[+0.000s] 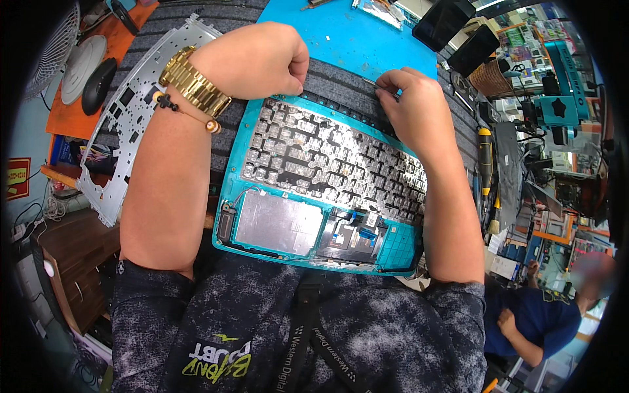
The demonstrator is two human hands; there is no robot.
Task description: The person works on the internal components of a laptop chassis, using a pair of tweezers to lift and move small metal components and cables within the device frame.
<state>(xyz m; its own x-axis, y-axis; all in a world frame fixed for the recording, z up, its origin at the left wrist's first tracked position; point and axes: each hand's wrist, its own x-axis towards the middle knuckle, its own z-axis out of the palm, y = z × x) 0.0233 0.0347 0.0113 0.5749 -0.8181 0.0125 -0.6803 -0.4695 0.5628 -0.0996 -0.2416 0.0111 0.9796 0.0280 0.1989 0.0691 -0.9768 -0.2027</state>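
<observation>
Grey ribbed covering spread over the work surface (223, 18), on which a turquoise plastic laptop shell (401, 246) lay inner side up, at the middle of the frame. Its silver-and-black key grid (327, 157) was exposed, and a silver perforated metal plate (105, 190) lay separately at left, so disassembly seemed well advanced; what was left, I could not tell. The left hand (262, 62) bent down at the shell's upper edge, fingers curled, its grip hidden. The right hand (416, 105), at upper right, seemed to pinch something thin.

Black mouse (99, 87) on orange desk (69, 122)
</observation>
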